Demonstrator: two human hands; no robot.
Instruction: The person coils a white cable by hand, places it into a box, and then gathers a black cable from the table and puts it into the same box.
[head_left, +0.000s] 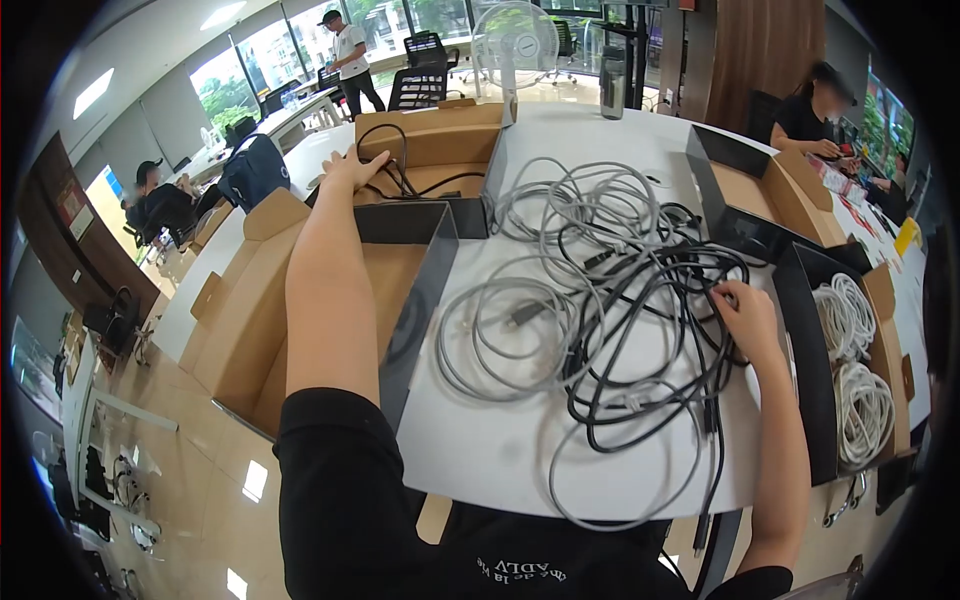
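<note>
My left hand point(355, 168) reaches over the far left cardboard box point(430, 125), its fingers spread beside a looped black cable point(402, 180) lying in that box. Whether it touches the cable is unclear. My right hand point(745, 310) is closed on a black cable at the right side of a tangled pile of black cables point(640, 370). Grey cables point(500, 345) lie coiled left of and behind the black ones on the white table point(480, 440). Beneath my left forearm is a larger open box point(400, 265) with a dark side.
At the right, an open box point(810, 380) holds coiled whitish cables point(847, 318). Behind it stands another open box point(745, 190). A fan point(515, 40) and a dark bottle point(612, 85) are at the far edge. Several people are farther off.
</note>
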